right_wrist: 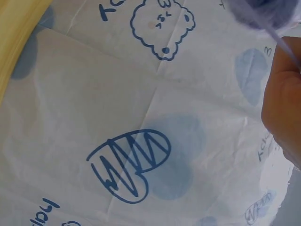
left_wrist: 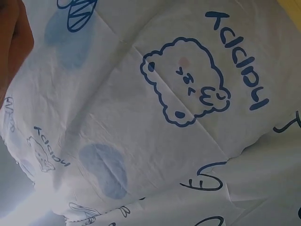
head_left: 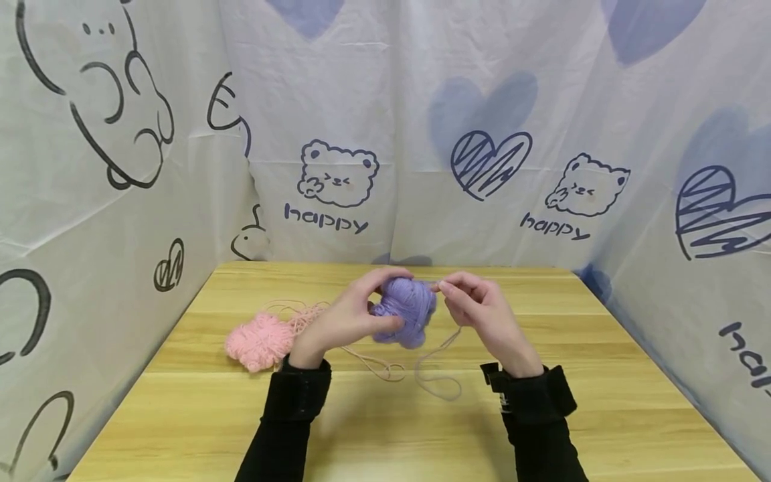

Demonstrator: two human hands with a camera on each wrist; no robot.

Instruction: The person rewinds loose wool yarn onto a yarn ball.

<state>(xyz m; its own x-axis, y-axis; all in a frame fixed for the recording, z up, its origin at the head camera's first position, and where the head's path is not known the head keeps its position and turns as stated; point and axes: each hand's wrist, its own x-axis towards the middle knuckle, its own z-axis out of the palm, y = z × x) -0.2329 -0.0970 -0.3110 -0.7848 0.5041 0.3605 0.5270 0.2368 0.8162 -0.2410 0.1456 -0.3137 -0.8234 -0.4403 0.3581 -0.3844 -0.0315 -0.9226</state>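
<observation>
A purple ball of yarn (head_left: 411, 311) is gripped by my left hand (head_left: 346, 314), thumb in front and fingers over its top and far side. My right hand (head_left: 478, 308) pinches the purple strand just right of the ball. From that hand the loose tail (head_left: 436, 387) drops to the table and lies in a loop. The right wrist view catches the blurred ball (right_wrist: 268, 12) and the taut strand (right_wrist: 277, 40) at its upper right, beside part of my right hand (right_wrist: 284, 101). Only a sliver of my left hand (left_wrist: 14, 42) enters the left wrist view.
A pink ball of yarn (head_left: 260, 341) lies on the wooden table (head_left: 385, 428) left of my left hand. Its loose peach strands (head_left: 385, 370) spread behind and under that hand. Printed white cloth (head_left: 337, 87) hangs around the back and sides of the table.
</observation>
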